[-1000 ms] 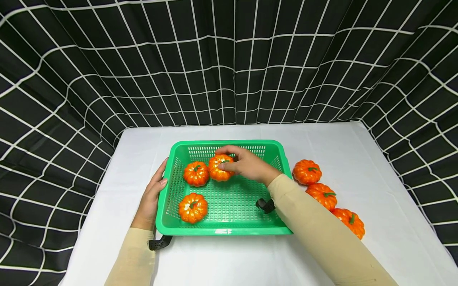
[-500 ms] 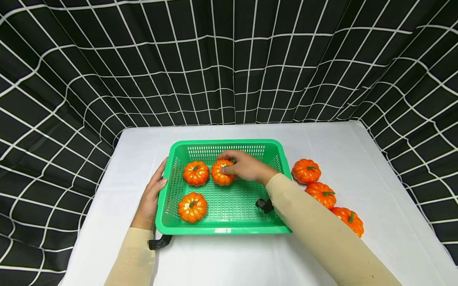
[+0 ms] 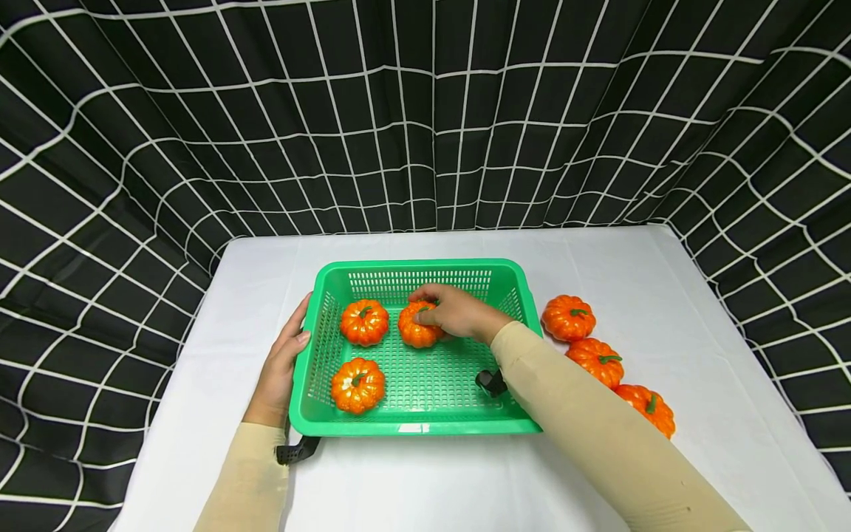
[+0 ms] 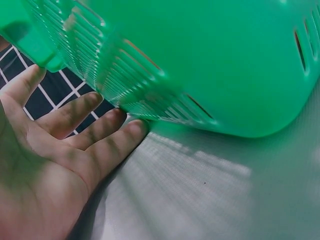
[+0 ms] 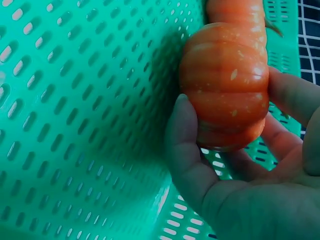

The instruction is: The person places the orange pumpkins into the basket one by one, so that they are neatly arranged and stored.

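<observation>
My right hand (image 3: pixel 459 310) holds a small orange pumpkin (image 3: pixel 415 331) inside the green basket (image 3: pixel 465 428), low over its perforated floor. Seen from the right wrist, the thumb and fingers curve round the pumpkin (image 5: pixel 225 75), with a second pumpkin (image 5: pixel 235 11) just behind it. Two more pumpkins sit in the basket's left half: one at the back (image 3: pixel 364 326) and one at the front (image 3: pixel 357 388). My left hand (image 3: pixel 278 366) rests against the basket's left outer side; in the left wrist view its fingers (image 4: pixel 112 142) are spread and fairly straight, tips touching the green wall (image 4: pixel 200 65).
Outside the basket on the right, several things line up: an orange pumpkin (image 3: pixel 569 318), a middle pumpkin (image 3: pixel 595 362) and a front pumpkin (image 3: pixel 648 410), partly behind the right sleeve (image 3: pixel 585 428). A white cloth covers the table (image 3: pixel 425 480). Black gridded curtains (image 3: pixel 425 111) enclose it.
My right hand has moved slightly right and toward me with the pumpkin, lowering it and widening its gap from the back-left pumpkin. The left hand has stayed at the basket's side.
</observation>
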